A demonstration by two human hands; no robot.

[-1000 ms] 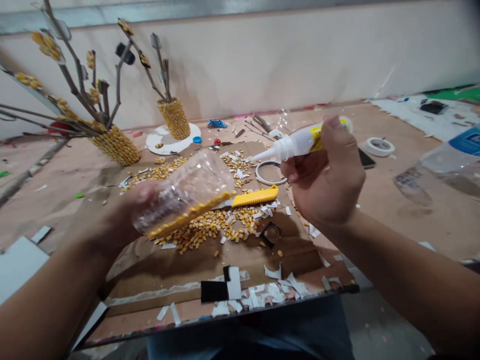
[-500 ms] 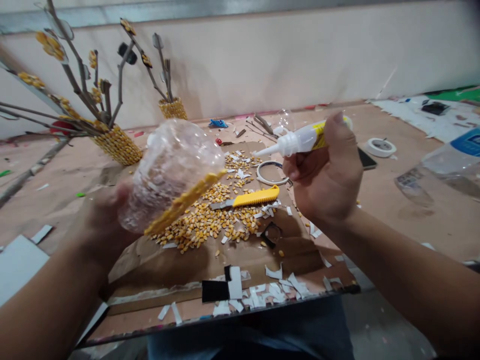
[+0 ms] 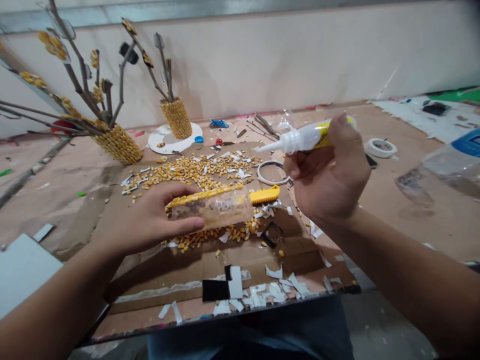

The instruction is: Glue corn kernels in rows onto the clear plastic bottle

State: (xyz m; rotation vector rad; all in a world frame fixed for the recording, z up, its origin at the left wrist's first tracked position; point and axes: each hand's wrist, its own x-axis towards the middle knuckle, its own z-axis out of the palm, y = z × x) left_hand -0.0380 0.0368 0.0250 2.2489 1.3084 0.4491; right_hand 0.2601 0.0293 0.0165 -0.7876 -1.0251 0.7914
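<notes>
Head view: we hold a clear plastic cup (image 3: 219,209) on its side and a glue bottle (image 3: 305,138) above a cardboard sheet (image 3: 180,272).

Our left hand (image 3: 155,220) is wrapped around the cup's base end, fingers closed on it, so the cup lies level just over the cardboard with a row of corn kernels (image 3: 204,194) stuck along its upper edge. Our right hand (image 3: 330,175) is clenched around the glue bottle, held up over the right part of the cardboard, its white nozzle pointing left — well apart from the cup. Loose corn kernels (image 3: 195,172) are scattered on the cardboard behind and under the cup, and a yellow cutter (image 3: 264,195) lies on it touching the cup's open end. White paper scraps (image 3: 262,295) litter the cardboard's near edge — a tape ring (image 3: 270,172) lies below the nozzle.
</notes>
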